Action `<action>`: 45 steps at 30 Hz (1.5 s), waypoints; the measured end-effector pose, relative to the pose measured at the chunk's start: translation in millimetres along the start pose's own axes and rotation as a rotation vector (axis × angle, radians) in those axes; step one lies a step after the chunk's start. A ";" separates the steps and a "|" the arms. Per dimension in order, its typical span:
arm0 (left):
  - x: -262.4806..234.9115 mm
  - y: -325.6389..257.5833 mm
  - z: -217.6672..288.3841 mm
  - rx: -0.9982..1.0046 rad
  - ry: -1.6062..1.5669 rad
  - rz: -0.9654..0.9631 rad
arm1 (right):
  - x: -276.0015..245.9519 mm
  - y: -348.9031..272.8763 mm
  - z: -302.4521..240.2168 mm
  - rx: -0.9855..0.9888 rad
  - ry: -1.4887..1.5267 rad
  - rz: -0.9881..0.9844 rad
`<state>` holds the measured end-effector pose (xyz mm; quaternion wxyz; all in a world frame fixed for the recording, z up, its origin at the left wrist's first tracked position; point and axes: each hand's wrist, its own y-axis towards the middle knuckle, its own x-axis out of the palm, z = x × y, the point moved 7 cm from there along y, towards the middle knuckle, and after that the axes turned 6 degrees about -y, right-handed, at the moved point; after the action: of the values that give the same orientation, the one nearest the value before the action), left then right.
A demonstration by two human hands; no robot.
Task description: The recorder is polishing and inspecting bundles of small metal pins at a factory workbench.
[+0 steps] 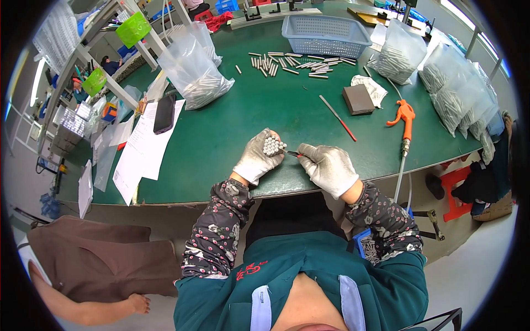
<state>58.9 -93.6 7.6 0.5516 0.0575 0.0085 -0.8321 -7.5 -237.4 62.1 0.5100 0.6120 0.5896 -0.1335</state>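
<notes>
My gloved left hand [259, 156] is closed around a bundle of short metal pins [274, 145], their round ends turned up together. In my gloved right hand [327, 166] is a thin dark tool with a red part [294, 154]. Its tip points at the bundle's right side; whether it touches a pin I cannot tell. Most of the tool is hidden by my fingers. Beyond my right hand lies a slim file with a red handle [345, 126]. Many loose metal pins [318, 68] are scattered farther off on the green table [251, 105].
A blue perforated basket [327, 41] stands behind the loose pins. Filled plastic bags [205, 88] sit at left and right. A brown block [358, 100], a white cloth [371, 88] and an orange air gun [407, 117] lie right. Papers [144, 157] and a phone [164, 115] are left, near another person's arm [91, 309].
</notes>
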 end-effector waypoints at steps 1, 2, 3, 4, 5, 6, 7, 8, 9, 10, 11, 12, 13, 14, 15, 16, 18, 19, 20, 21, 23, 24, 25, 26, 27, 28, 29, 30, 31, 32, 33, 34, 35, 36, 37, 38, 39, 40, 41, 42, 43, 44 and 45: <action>0.1 -0.2 0.3 -0.003 0.036 0.000 | 1.2 0.4 1.0 0.020 0.001 -0.022; 0.1 0.0 0.1 -0.003 0.036 -0.001 | 2.5 0.6 2.0 0.041 0.003 -0.045; 0.0 0.5 -0.4 0.002 0.043 -0.002 | 2.1 0.8 1.5 0.041 0.002 -0.044; 0.1 0.6 -0.7 0.006 0.051 -0.002 | 2.3 0.8 1.4 0.045 -0.004 -0.048; 0.4 0.6 -0.7 0.006 0.051 -0.002 | 2.5 0.6 1.6 0.049 -0.010 -0.053; 0.8 0.7 0.0 0.015 0.065 0.005 | 2.7 0.2 1.9 0.049 -0.010 -0.053; -0.2 0.8 0.1 0.023 0.077 0.014 | 4.4 0.7 2.5 0.052 -0.005 -0.056; -0.7 0.7 0.3 0.022 0.075 0.016 | 5.6 1.2 2.9 0.055 -0.001 -0.059; -0.6 0.4 1.3 0.025 0.059 0.012 | 6.4 1.7 2.9 0.054 -0.001 -0.062; 0.0 0.3 2.2 0.028 0.045 0.006 | 6.1 1.8 3.3 0.057 0.010 -0.056; 0.0 0.5 1.9 0.028 0.045 0.006 | 5.9 1.8 3.7 0.060 0.021 -0.050; -0.4 0.7 2.0 0.040 0.063 0.012 | 6.7 1.7 3.9 0.060 0.020 -0.051; -0.6 0.6 2.7 0.053 0.080 0.019 | 7.6 1.4 4.9 0.073 0.027 -0.054; -0.6 0.9 1.8 0.053 0.080 0.018 | 8.5 1.0 5.7 0.085 0.033 -0.058; -1.1 1.4 0.9 0.061 0.093 0.023 | 9.2 -0.1 5.1 0.086 0.032 -0.059; -2.3 1.5 0.4 0.069 0.108 0.031 | 8.1 -1.2 3.5 0.081 0.025 -0.017; -2.9 1.0 -0.8 0.061 0.106 0.034 | 8.6 -3.6 -0.7 0.074 0.019 0.024; -2.6 1.1 -1.1 0.056 0.103 0.033 | 8.9 -4.9 -1.6 0.097 0.012 0.033; -2.5 1.1 -0.9 0.057 0.102 0.033 | 9.2 -6.2 -2.4 0.119 0.006 0.041; -2.4 1.1 -1.2 0.053 0.104 0.031 | 10.4 -7.1 -4.6 0.119 0.005 0.041; -1.5 1.0 -0.4 0.050 0.106 0.026 | 8.6 -9.9 -5.9 0.148 -0.013 0.091; -0.6 1.1 0.2 0.042 0.080 0.026 | 9.9 -11.0 -5.9 0.149 -0.014 0.091; -0.9 1.1 0.1 0.033 0.056 0.028 | 10.6 -11.8 -5.5 0.151 -0.011 0.119; -1.4 1.0 -0.1 0.033 0.057 0.029 | 10.3 -12.5 -5.5 0.153 -0.009 0.146; -1.7 1.0 0.0 0.036 0.074 0.028 | 10.6 -12.7 -6.3 0.152 -0.008 0.146; -1.4 1.2 0.7 0.039 0.090 0.027 | 7.8 -12.9 -7.2 0.145 -0.007 0.167; -1.5 1.4 0.6 0.039 0.089 0.029 | 5.4 -12.9 -7.8 0.139 -0.006 0.188; -1.8 1.8 0.5 0.045 0.108 0.032 | 4.7 -12.6 -6.9 0.138 -0.006 0.187; -1.3 2.3 0.0 0.051 0.127 0.032 | 4.6 -13.2 -4.0 0.150 0.004 0.182; -0.7 2.8 -0.2 0.051 0.126 0.030 | 4.4 -13.7 -1.6 0.162 0.014 0.178; 0.0 3.5 -0.3 0.052 0.108 0.025 | 2.9 -14.0 -1.2 0.164 0.012 0.179; -0.4 3.2 -0.5 0.050 0.090 0.026 | 3.7 -13.2 -2.5 0.150 0.016 0.147; -0.8 2.6 -0.1 0.050 0.090 0.028 | 5.0 -12.5 -3.6 0.136 0.020 0.115; -1.9 1.9 0.5 0.043 0.123 0.041 | 5.0 -11.9 -3.6 0.135 0.021 0.113; -2.6 1.8 0.9 0.039 0.155 0.051 | 6.0 -11.4 -3.2 0.141 0.025 0.097; -2.4 1.9 0.8 0.040 0.156 0.051 | 7.1 -10.8 -2.7 0.148 0.029 0.081; -1.7 2.0 0.3 0.039 0.116 0.042 | 7.1 -10.2 -2.6 0.147 0.029 0.082; -0.5 2.4 -0.2 0.038 0.077 0.031 | 6.7 -9.9 -2.3 0.144 0.026 0.091; 0.0 2.7 -0.1 0.038 0.077 0.029 | 6.3 -9.5 -1.9 0.140 0.023 0.101; 0.4 3.1 0.1 0.040 0.090 0.027 | 6.7 -9.0 -0.7 0.141 0.023 0.102; 0.2 2.9 0.3 0.041 0.103 0.029 | 5.1 -8.5 0.3 0.132 0.041 0.135; -0.7 3.3 -1.4 0.041 0.104 0.030 | 2.8 -7.8 1.4 0.123 0.059 0.169; -1.6 4.0 -3.0 0.062 0.119 0.028 | 0.9 -6.2 2.6 0.122 0.061 0.169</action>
<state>63.4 -93.5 5.1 0.5597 0.1243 0.0146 -0.8192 -11.5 -240.3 57.3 0.4633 0.6930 0.5419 -0.1071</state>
